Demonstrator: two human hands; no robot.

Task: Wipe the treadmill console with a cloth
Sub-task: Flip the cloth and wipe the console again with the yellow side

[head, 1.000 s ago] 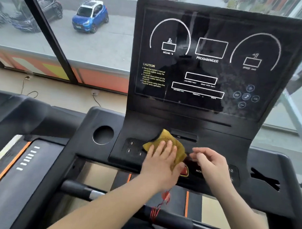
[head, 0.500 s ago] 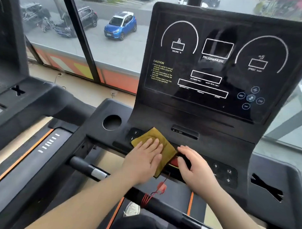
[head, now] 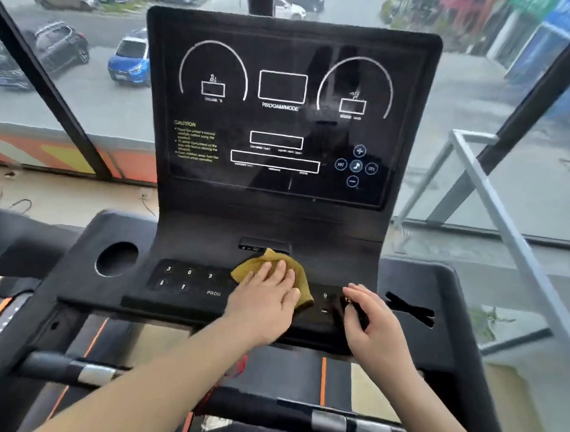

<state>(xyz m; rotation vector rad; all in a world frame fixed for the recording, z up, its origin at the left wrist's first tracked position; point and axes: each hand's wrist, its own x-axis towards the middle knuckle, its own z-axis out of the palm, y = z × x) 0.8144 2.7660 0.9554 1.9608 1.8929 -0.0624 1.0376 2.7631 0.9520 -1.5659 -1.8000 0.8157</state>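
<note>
Behind the big windows [head: 86, 118] a street with parked cars is showing, and we are standing over the treadmill console [head: 270, 221]. Its dark display [head: 280, 118] is rising along the far edge and its button strip [head: 191, 280] is running along the near edge.

We are judging that the strip is the part being wiped, with the display waiting its turn. Our left hand [head: 264, 302] is lying flat at the middle of the strip, so the palm is spreading pressure across the yellow cloth [head: 302, 284] beneath it. Our right hand [head: 373, 322] is resting toward the strip's right end, probably steadying us.

The left fingers [head: 280, 270] are lying straight and close together, pressing the cloth onto the console rather than gripping it. The right fingers [head: 361, 296] are curling loosely, their tips touching the console by the numbered buttons and holding nothing that we are seeing.
</note>
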